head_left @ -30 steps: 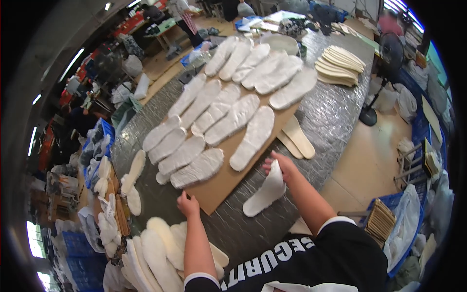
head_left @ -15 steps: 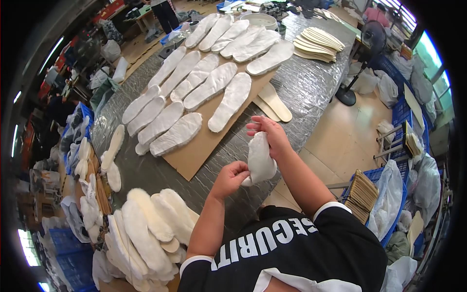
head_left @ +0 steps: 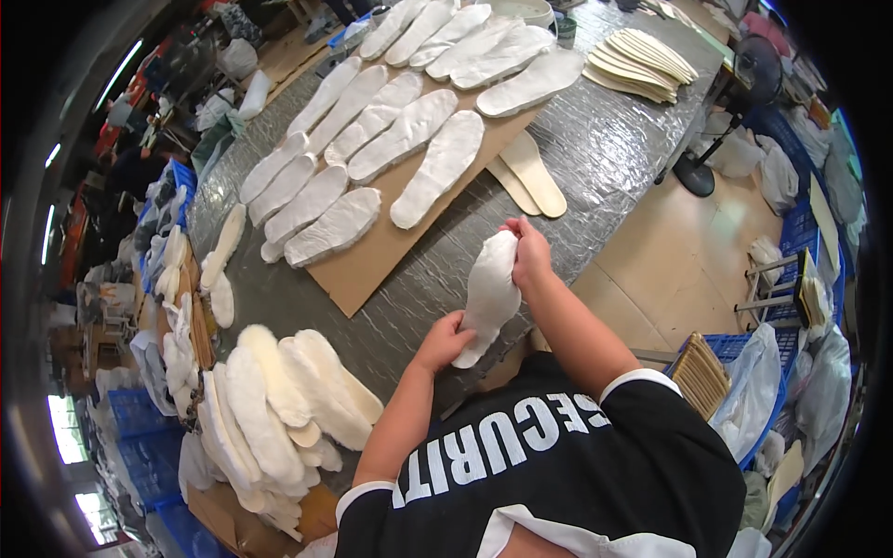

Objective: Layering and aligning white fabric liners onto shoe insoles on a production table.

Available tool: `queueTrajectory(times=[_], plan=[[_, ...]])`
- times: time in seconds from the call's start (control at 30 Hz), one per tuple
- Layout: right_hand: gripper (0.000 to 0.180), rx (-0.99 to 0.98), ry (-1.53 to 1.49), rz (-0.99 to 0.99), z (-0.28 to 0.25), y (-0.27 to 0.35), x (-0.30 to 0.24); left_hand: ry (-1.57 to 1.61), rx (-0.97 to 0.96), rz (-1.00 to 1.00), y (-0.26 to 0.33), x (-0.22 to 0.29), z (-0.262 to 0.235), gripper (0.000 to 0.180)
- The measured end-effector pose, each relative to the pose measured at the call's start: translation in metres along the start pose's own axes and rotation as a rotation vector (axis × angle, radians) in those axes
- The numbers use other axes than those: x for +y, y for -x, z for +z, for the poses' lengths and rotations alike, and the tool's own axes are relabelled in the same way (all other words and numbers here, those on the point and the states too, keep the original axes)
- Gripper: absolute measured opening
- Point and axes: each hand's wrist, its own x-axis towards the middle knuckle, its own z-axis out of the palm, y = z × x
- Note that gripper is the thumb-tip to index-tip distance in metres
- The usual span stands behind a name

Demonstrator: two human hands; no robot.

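Note:
Between my two hands is a white insole (head_left: 491, 290), stretched out lengthwise in front of my chest by the table's near edge. My left hand (head_left: 445, 342) pinches its lower end. Around the upper right edge, near the top end, closes my right hand (head_left: 531, 253). Several white insoles (head_left: 437, 167) lie in rows on a brown cardboard sheet (head_left: 349, 284) ahead of my hands. Two cream insole pieces (head_left: 528, 177) rest at the sheet's right edge, partly under it.
A silvery covered table (head_left: 614, 177) carries all this. Fluffy insoles (head_left: 279, 381) are heaped at the near left. A stack of cream insole sheets (head_left: 642, 60) sits at the far right. Beyond the table's right side stand a black fan (head_left: 753, 74) and blue crates (head_left: 781, 349).
The insole was folded and bunched; now it is straightened to full length. My right hand has closed on its upper edge. The whole view has shifted slightly.

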Motion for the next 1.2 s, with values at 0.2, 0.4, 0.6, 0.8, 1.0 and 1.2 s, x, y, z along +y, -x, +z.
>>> queueTrajectory(times=[0.2,0.4,0.6,0.8,1.0,1.2], plan=[[0.037,-0.152,0.508,-0.139,-0.048,-0.043,-0.029,0.041,0.105,-0.113,-0.009,0.027,-0.009,0.031],[0.028,-0.712,1.247,0.021,-0.065,-0.056,-0.06,-0.239,0.322,-0.23,0.006,0.034,-0.021,0.037],[0.033,-0.756,1.446,-0.172,-0.055,-0.047,-0.073,-0.22,0.585,-0.217,0.036,0.001,-0.021,0.033],[0.032,-0.783,1.467,-0.071,-0.053,-0.067,-0.087,-0.499,0.828,-0.018,0.052,-0.004,-0.003,0.019],[0.025,-0.742,1.534,-0.15,-0.062,-0.067,-0.079,-0.545,0.837,0.006,0.045,0.009,0.015,0.014],[0.018,-0.632,1.035,0.325,-0.071,-0.074,-0.096,-0.585,0.837,-0.033,0.044,-0.009,0.012,0.013]])
